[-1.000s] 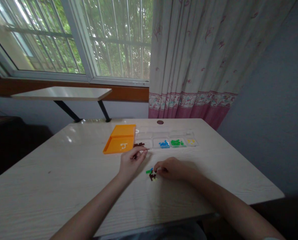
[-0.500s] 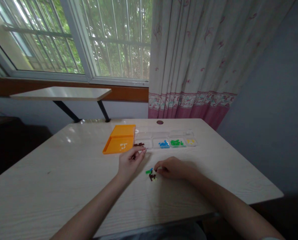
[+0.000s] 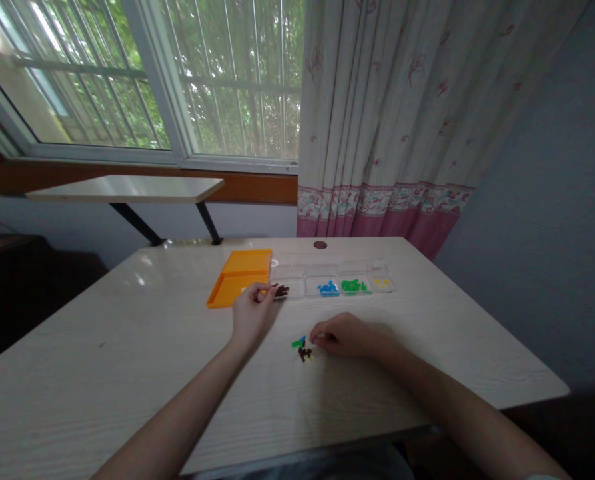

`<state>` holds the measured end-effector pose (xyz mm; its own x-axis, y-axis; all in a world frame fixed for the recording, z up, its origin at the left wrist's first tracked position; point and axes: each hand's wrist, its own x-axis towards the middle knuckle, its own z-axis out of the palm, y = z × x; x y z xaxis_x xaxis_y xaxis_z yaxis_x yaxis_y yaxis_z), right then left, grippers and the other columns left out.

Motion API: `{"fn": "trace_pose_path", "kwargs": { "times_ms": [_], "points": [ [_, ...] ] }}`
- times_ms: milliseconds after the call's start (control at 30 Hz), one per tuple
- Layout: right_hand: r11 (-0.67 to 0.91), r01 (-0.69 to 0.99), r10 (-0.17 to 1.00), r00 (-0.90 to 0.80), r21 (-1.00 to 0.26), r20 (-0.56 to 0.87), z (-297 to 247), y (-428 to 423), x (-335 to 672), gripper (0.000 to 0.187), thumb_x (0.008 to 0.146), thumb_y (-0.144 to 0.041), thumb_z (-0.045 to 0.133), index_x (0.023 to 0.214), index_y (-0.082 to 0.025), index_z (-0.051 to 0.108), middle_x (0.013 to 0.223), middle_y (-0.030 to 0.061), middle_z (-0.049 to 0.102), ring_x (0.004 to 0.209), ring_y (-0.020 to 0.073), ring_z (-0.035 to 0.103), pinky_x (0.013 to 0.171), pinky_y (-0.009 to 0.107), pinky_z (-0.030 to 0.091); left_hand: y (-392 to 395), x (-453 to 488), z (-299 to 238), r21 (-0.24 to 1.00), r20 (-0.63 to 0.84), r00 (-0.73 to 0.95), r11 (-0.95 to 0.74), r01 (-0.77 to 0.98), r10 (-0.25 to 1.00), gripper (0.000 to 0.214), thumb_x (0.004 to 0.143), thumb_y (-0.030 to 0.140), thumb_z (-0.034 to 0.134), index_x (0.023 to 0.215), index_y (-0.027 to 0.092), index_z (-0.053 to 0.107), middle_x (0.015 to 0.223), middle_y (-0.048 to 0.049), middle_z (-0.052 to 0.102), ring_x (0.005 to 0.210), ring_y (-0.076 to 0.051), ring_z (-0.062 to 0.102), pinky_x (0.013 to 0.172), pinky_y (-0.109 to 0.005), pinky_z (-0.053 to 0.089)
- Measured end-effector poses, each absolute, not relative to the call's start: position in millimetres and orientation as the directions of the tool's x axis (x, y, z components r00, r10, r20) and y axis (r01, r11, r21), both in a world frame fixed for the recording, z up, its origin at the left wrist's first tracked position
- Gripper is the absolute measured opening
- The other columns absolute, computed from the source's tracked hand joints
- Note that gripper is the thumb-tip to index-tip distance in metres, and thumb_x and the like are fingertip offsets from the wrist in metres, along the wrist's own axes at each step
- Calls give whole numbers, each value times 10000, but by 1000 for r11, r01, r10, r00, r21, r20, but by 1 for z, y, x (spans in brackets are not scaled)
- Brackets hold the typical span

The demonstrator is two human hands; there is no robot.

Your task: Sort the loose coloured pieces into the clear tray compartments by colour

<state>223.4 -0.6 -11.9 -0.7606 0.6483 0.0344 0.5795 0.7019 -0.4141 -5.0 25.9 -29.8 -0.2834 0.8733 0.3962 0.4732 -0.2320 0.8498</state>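
- Your left hand (image 3: 247,310) reaches to the left end of an open, clear plastic compartment box (image 3: 296,288), thumb and fingertips close together at a bunch of dark brown, strip-shaped small pieces (image 3: 282,291); you cannot tell from this view whether a piece is pinched between them.
- Your right hand (image 3: 347,333) rests low over the pale wood-grain table (image 3: 152,360), fingers curled and thumb drawn in toward the index finger; whether they grip anything is too small to tell.
- Just left of your right fingertips, a small loose cluster lies on the table: a flat bright green piece (image 3: 296,344), a small blue piece (image 3: 302,339) next to it, several short dark brown bits (image 3: 304,353) and some pale yellow bits (image 3: 309,359) nearest you.
- Along the front of the box, rightward from the dark brown strips, you have blue pieces (image 3: 328,289), green pieces (image 3: 353,286) and yellow pieces (image 3: 382,283), each colour in its own compartment.
- Beside the box's left end lies a flat orange plastic case (image 3: 222,290), partly covered by your left hand.
- Beyond the table stand a barred window (image 3: 237,80) and a pale flowered curtain (image 3: 402,100) with a pink lower band.
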Motion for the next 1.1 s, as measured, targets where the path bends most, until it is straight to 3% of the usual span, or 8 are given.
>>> {"fn": "trace_pose_path", "kwargs": {
  "times_ms": [300, 633, 867, 1100],
  "points": [
    [701, 584, 658, -751, -409, 53, -13, 0, 224, 253, 830, -247, 427, 992, -236, 621, 820, 13, 682, 721, 132, 615, 670, 210, 410, 31, -9, -34, 768, 375, -256, -144, 625, 891, 339, 722, 454, 515, 698, 139, 637, 450, 34, 441, 435, -105, 421, 432, -196, 289],
    [669, 580, 692, -714, -464, 105, -13, -1, 224, 200, 822, -261, 462, 930, -214, 623, 703, 0, 643, 614, 104, 560, 620, 194, 383, 29, -10, -30, 797, 356, -248, -154, 584, 901, 353, 716, 471, 518, 696, 139, 637, 462, 38, 436, 456, -108, 418, 457, -201, 297],
    [559, 497, 777, -594, -664, 210, -16, 3, 223, 159, 811, -293, 487, 827, -171, 587, 505, -63, 447, 471, 62, 384, 489, 174, 283, 11, 7, -28, 769, 386, 101, -381, 513, 917, 285, 768, 395, 505, 771, 138, 628, 476, 59, 365, 453, -74, 355, 458, -171, 282],
    [123, 219, 901, -433, -968, 16, -25, 15, 216, 301, 718, -450, 531, 758, -152, 534, 498, -71, 359, 430, 53, 285, 407, 183, 199, -7, 16, -22, 435, 432, 444, -613, 660, 785, 264, 815, 374, 475, 922, 191, 631, 493, 41, 509, 441, -65, 438, 477, -166, 304]
  ]
}}
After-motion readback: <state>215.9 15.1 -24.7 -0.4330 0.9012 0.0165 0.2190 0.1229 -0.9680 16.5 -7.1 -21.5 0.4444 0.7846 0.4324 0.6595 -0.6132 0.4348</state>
